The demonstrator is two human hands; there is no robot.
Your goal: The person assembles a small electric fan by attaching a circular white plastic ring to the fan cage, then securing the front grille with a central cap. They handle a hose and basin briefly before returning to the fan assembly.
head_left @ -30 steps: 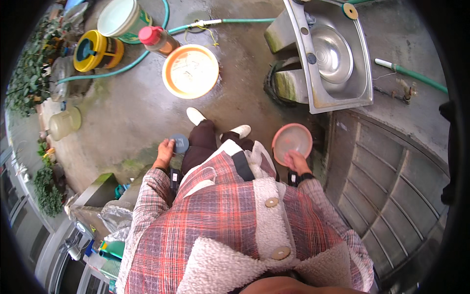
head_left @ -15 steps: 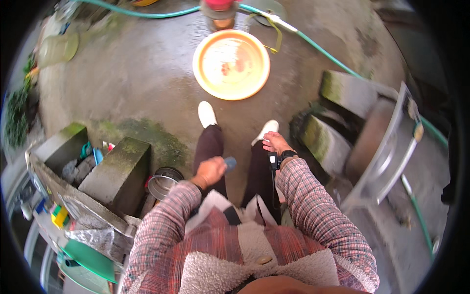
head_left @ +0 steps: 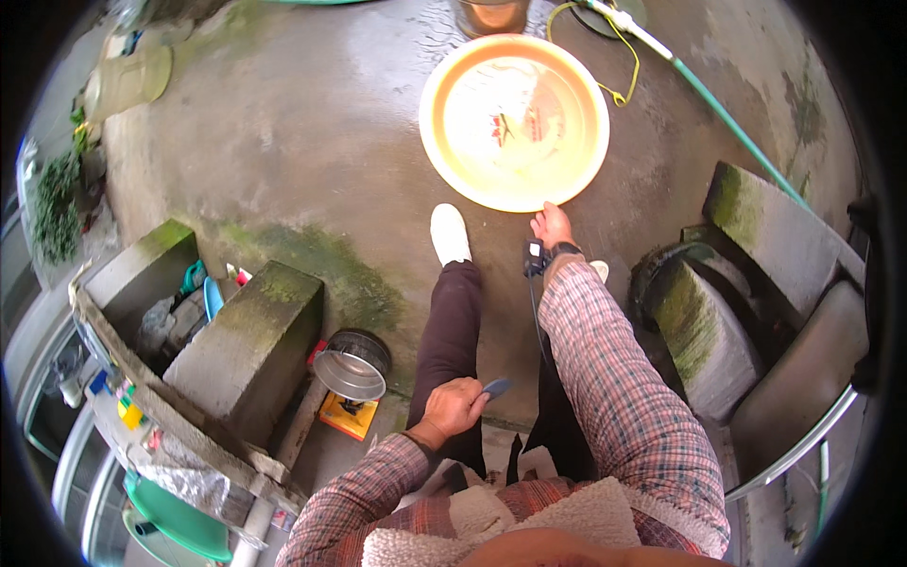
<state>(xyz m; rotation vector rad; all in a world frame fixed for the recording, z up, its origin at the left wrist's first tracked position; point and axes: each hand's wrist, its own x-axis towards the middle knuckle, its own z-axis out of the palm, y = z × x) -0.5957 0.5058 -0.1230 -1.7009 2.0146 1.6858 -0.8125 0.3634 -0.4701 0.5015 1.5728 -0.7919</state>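
A wide round orange-yellow basin (head_left: 430,128) stands on the wet floor in front of me, pale and glossy inside with red marks at its bottom. My right hand (head_left: 552,227) reaches to its near rim. Its fingers are curled and the tips meet the rim in view; whether they grip it I cannot tell. A small black device with a cord sits at that wrist beside a dark band. Low by my left thigh, my left hand (head_left: 455,406) is closed around a small flat blue-grey piece (head_left: 496,387), whose kind I cannot make out.
Mossy concrete blocks (head_left: 250,326) stand at left, with a metal pan (head_left: 351,373) beside them. More blocks (head_left: 704,331) and a metal-edged sink (head_left: 803,387) are at right. A teal hose (head_left: 732,118) crosses far right. A metal container (head_left: 493,14) stands behind the basin.
My right hand has moved forward to the basin's near rim. The left hand, still holding the blue-grey piece, sits lower in view. The view has shifted and the basin looks larger.
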